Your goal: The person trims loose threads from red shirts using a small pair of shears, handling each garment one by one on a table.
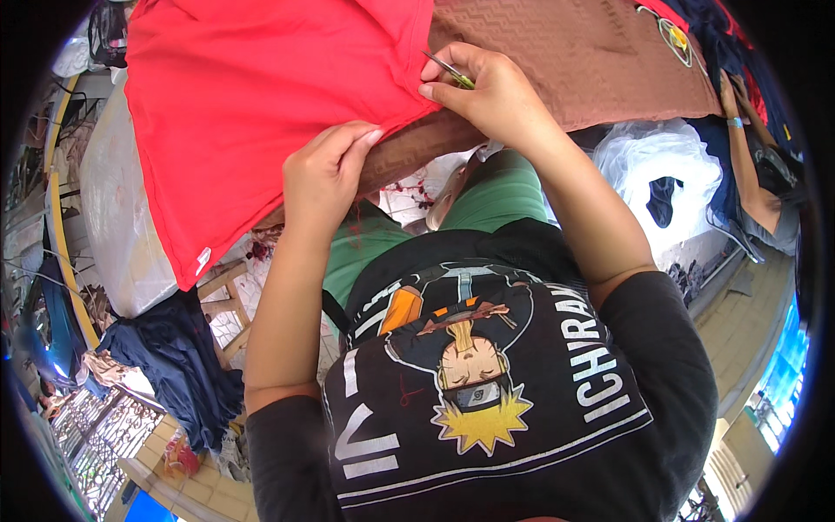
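Note:
A red cloth [270, 78] lies spread before me, with a hemmed edge and a small white tag [203, 258] at its lower left corner. My left hand [320, 170] is closed, pinching the near edge of that cloth between thumb and fingers. Farther up the same edge, my right hand [500, 97] holds a small pair of thread snips [456, 75] with yellow-green on the handle, blades pointing up and left. Its thumb and index finger are also at the cloth's edge. Beneath the red cloth is a brown patterned cloth [574, 65] covering the work surface.
On the brown cloth at far right lies a pale cord [677, 42] with a yellow piece. Another person's arm [739, 143] reaches in there. A white plastic bag [622, 161] stands below. To the left are a plastic-wrapped bundle [117, 213], dark blue cloth [178, 365] and a wooden frame [224, 304].

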`<state>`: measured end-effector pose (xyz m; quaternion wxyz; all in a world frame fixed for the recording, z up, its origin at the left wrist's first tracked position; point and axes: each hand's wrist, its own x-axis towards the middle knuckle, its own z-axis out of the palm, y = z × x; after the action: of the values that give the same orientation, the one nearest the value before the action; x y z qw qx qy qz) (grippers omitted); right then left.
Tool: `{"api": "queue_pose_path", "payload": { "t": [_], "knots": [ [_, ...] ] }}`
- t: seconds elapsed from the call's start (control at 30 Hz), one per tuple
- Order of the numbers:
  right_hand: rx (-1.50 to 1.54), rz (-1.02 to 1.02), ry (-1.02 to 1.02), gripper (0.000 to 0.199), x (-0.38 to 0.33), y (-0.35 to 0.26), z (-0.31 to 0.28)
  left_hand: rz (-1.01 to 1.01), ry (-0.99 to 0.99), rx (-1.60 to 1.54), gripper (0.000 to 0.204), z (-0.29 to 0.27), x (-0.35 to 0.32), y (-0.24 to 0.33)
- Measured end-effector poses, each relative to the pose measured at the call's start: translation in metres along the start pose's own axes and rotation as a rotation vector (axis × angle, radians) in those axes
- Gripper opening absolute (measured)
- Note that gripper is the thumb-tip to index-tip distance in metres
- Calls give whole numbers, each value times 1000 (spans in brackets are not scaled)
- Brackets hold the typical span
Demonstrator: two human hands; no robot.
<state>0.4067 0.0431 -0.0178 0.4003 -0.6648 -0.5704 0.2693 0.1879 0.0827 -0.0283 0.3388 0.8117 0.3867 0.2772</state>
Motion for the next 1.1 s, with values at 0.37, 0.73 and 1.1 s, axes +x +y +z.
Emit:
{"api": "queue_pose_path", "payload": {
  "t": [0.37, 0.73, 1.1],
  "knots": [
    [8, 122, -87, 21, 2, 8, 2, 18, -360, 273, 19, -51, -26, 44],
    [73, 108, -26, 22, 10, -1, 2, 24, 105, -8, 19, 32, 21, 13],
    [88, 31, -36, 21, 18, 7, 16, -168, -77, -275, 22, 16, 37, -1]
  ]
}}
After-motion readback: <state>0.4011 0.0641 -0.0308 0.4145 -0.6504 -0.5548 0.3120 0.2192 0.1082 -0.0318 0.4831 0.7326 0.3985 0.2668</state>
